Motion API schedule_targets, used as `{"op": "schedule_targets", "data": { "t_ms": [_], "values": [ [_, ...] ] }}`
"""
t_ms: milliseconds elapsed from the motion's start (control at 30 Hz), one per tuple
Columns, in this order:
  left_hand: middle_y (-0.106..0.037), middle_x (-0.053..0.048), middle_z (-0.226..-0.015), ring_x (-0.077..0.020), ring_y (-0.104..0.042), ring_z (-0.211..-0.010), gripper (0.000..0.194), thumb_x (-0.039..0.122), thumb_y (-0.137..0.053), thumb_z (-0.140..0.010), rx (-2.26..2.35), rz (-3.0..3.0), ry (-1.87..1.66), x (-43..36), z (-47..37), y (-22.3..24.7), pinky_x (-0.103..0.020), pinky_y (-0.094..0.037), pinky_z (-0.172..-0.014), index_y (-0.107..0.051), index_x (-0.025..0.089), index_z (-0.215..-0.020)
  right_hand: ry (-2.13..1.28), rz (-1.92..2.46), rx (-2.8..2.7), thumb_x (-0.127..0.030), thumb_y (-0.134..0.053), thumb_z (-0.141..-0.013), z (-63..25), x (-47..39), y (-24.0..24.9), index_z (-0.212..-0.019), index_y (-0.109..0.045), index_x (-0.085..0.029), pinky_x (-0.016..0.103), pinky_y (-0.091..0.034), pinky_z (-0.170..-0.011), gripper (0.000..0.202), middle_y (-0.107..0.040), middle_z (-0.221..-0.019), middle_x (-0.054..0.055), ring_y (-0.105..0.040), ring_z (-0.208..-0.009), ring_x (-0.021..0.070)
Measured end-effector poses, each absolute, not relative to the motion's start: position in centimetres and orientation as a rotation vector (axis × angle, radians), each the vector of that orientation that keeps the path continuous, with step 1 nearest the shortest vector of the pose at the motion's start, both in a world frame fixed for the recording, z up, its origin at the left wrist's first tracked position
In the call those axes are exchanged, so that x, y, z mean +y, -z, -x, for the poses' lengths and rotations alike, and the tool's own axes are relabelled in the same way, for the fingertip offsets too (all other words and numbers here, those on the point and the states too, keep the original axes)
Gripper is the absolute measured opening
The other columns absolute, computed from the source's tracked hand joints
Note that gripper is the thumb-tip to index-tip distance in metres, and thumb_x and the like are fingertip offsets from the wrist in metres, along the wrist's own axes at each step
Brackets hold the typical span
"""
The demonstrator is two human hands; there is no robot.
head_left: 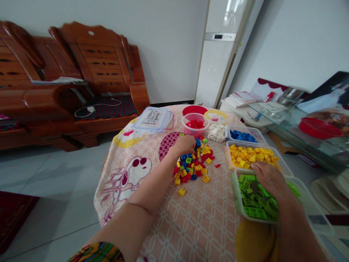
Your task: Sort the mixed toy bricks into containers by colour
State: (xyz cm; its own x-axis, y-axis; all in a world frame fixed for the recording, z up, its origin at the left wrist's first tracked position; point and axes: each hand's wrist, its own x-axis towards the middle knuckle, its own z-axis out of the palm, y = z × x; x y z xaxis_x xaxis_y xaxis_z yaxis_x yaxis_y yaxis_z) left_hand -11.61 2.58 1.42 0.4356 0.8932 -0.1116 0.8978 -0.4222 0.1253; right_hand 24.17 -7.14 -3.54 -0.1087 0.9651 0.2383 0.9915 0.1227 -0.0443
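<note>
My left hand [185, 145] reaches into the far left side of a pile of mixed building bricks [196, 163], fingers bent downward and closed. What they hold, if anything, is hidden. My right hand [268, 178] is over the border between a box of yellow bricks [253, 156] and a box of green bricks [252, 193]. Its fingers look stretched out toward the yellow ones, with no brick visible in them. Loose red, blue, yellow and green bricks make up the pile, and a single yellow brick [181, 191] lies in front of it.
Beyond the pile stand a round tub of red bricks [195, 124], a heap of white bricks [217, 132] and a box of blue bricks [242, 135]. Stacked lids [154, 119] lie at the back left on the patterned tablecloth [196, 225]. A glass side table [294, 127] stands right.
</note>
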Motion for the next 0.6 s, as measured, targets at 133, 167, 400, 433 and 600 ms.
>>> {"op": "schedule_targets", "data": {
  "t_ms": [133, 167, 400, 433, 600],
  "values": [
    [-0.079, -0.014, -0.093, -0.0295, -0.073, -0.095, 0.026, 0.038, -0.079, -0.077, 1.612, -2.534, 0.094, 2.4, 11.0, -1.3, -0.032, -0.054, -0.079, -0.083, 0.017, -0.091, 0.192, 1.926, -2.182, -0.03, -0.039, -0.098, -24.1, -7.1, 3.5, -0.077, -0.066, -0.021, 0.035, -0.051, -0.075, 0.035, -0.075, -0.084, 0.013, -0.069, -0.08, 0.0248],
    [-0.079, -0.015, -0.096, -0.0298, -0.073, -0.096, 0.027, 0.038, -0.08, -0.077, 1.616, -2.538, 0.103, 2.3, 10.8, -1.3, -0.032, -0.054, -0.08, -0.083, 0.016, -0.092, 0.193, 1.92, -2.184, -0.03, -0.039, -0.098, -24.2, -7.1, 3.5, -0.077, -0.065, -0.021, 0.035, -0.051, -0.075, 0.035, -0.075, -0.084, 0.012, -0.069, -0.08, 0.0247],
    [-0.077, -0.014, -0.11, -0.0293, -0.072, -0.103, 0.029, 0.033, -0.082, -0.076, 1.619, -2.53, 0.08, 1.7, 9.9, -1.4, -0.032, -0.055, -0.082, -0.08, 0.016, -0.099, 0.181, 1.907, -2.174, -0.032, -0.038, -0.097, -24.1, -7.1, 3.4, -0.077, -0.066, -0.021, 0.035, -0.051, -0.076, 0.036, -0.076, -0.084, 0.012, -0.069, -0.08, 0.0247],
    [-0.077, -0.013, -0.11, -0.0288, -0.072, -0.104, 0.028, 0.033, -0.082, -0.076, 1.609, -2.524, 0.056, 1.7, 10.0, -1.5, -0.031, -0.055, -0.081, -0.08, 0.016, -0.099, 0.178, 1.906, -2.172, -0.032, -0.038, -0.098, -24.1, -7.1, 3.4, -0.077, -0.066, -0.021, 0.036, -0.051, -0.076, 0.037, -0.076, -0.084, 0.012, -0.069, -0.08, 0.0248],
    [-0.078, -0.008, -0.097, -0.0239, -0.072, -0.093, 0.013, 0.022, -0.077, -0.074, 1.509, -2.458, -0.192, 2.6, 11.0, -1.5, -0.028, -0.053, -0.075, -0.08, 0.016, -0.085, 0.166, 1.913, -2.174, -0.033, -0.036, -0.097, -24.0, -7.2, 3.3, -0.078, -0.068, -0.02, 0.037, -0.051, -0.077, 0.039, -0.076, -0.085, 0.013, -0.069, -0.081, 0.0253]
  ]
}}
